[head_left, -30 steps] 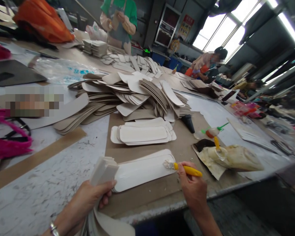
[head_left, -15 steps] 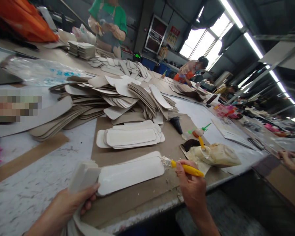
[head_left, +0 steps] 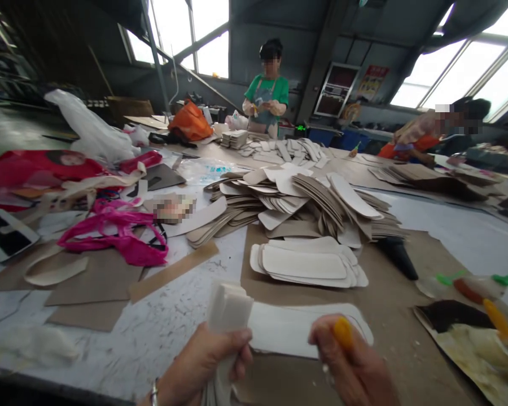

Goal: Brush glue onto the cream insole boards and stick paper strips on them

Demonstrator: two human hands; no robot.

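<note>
Backlit: rear windows (head_left: pixel 461 70) blown to white, wall (head_left: pixel 298 48) between them dim. Tabletop (head_left: pixel 165 301) mid-bright, soft light, shadows mostly just between layers of the pale pile (head_left: pixel 317 197). Right hand (head_left: pixel 353 361) and yellow handle (head_left: pixel 342 334) smeared; strips (head_left: pixel 231 307) in the left hand (head_left: pixel 214 352) soft. Wide-angle stretch toward edges, worst lower right. Pixelated blocks mask a few spots.

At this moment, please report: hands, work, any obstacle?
Left hand: gripping bent off-white strips. Right hand: gripping yellow rounded handle. Long white round-ended pieces: lying flat, partly hidden behind right hand.
</note>
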